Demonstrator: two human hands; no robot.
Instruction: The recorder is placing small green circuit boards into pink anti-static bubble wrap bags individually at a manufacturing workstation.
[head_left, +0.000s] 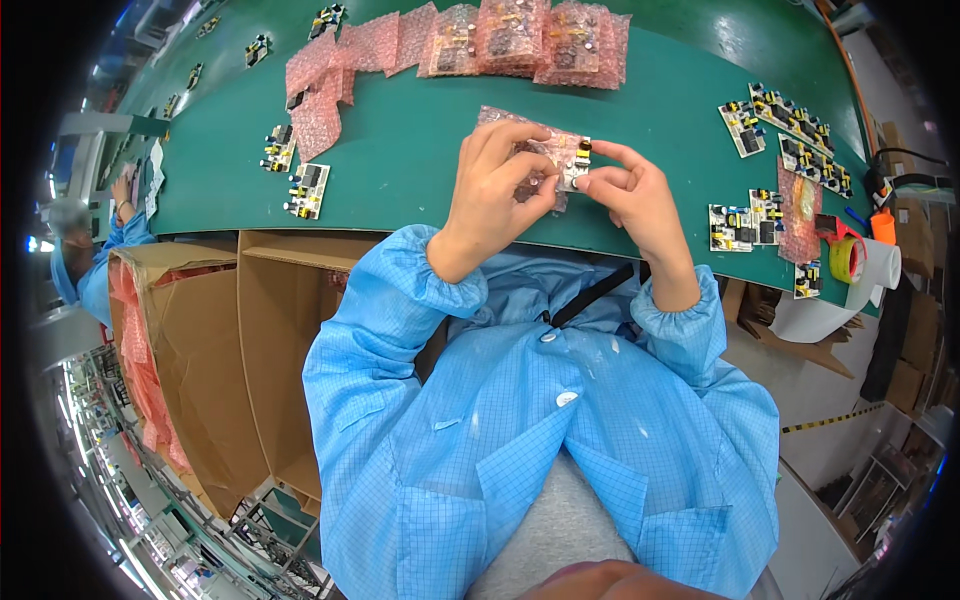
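Close to the table's near edge, a small white circuit board (pixel 576 157) with yellow and black parts is partly inside a pink bubble-wrap bag (pixel 492 115). My left hand (pixel 487 190) is closed on the bag, thumb and fingers pinched at its side. From the right, my right hand (pixel 642 200) grips the bare end of the board between thumb and forefinger. My left fingers hide much of the bag and the board's left part.
Filled pink bubble bags (pixel 512 40) lie along the back of the green table (pixel 400 150). Loose circuit boards (pixel 308 190) are at left; more boards (pixel 741 128) and a yellow tape roll (pixel 846 260) are at right. Cardboard boxes (pixel 200 350) stand below left. A co-worker (pixel 100 250) is at far left.
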